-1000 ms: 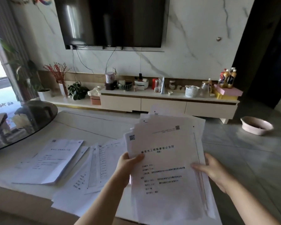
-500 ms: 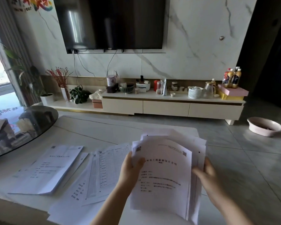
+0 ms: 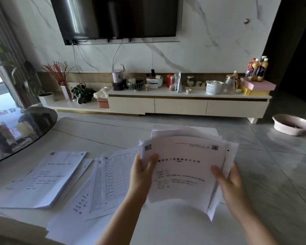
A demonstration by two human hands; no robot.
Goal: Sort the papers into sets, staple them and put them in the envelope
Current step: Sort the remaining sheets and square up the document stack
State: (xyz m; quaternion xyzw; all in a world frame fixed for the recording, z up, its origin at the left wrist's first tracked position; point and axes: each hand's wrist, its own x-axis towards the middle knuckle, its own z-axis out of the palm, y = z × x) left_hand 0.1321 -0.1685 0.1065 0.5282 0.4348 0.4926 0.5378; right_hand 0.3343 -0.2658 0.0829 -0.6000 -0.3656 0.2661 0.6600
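- Your left hand grips the stack at its left edge, thumb on the top sheet, fingers behind. That is the anchor; it keeps the sheets from sliding.
- Your right hand is at the stack's right edge, thumb pinching down on the top page with the other fingers behind the fanned sheets. Likely placed there to peel or square up the pages.
- Stack sits centre-right of frame, held up off the table, edges uneven, lower edge bowed. Not yet squared.
- Left pile, lower left of frame, lies flat on the table: looks like one sorted set laid aside.
- Middle pile, just beside the left hand, is spread looser, with grid-printed sheets on top.
- No stapler or envelope visible. By my reading, sorting is still under way.
- Glass turntable at left edge, well apart from the piles.
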